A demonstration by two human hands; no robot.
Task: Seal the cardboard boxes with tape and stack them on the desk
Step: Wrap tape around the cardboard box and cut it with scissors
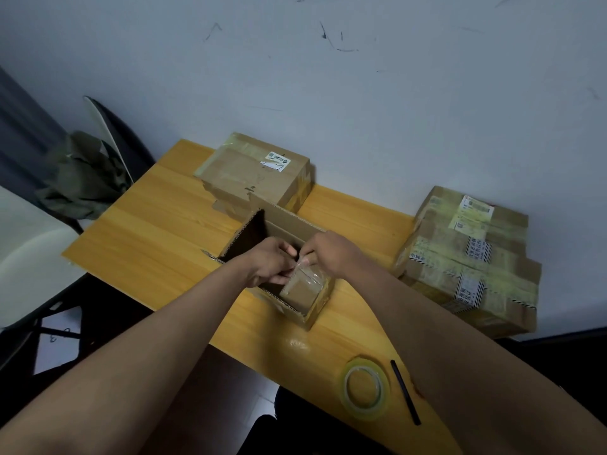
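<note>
Evidently both the left hand (272, 264) and right hand (331, 254) pinch limp, clingy tape (307, 274) over the light, stiff open box (282, 257) beneath them.

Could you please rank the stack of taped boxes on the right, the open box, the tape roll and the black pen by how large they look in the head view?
1. stack of taped boxes
2. open box, partly hidden by both hands
3. tape roll
4. black pen, about as long as the roll is wide but far thinner; both lie nearest the camera.
</note>
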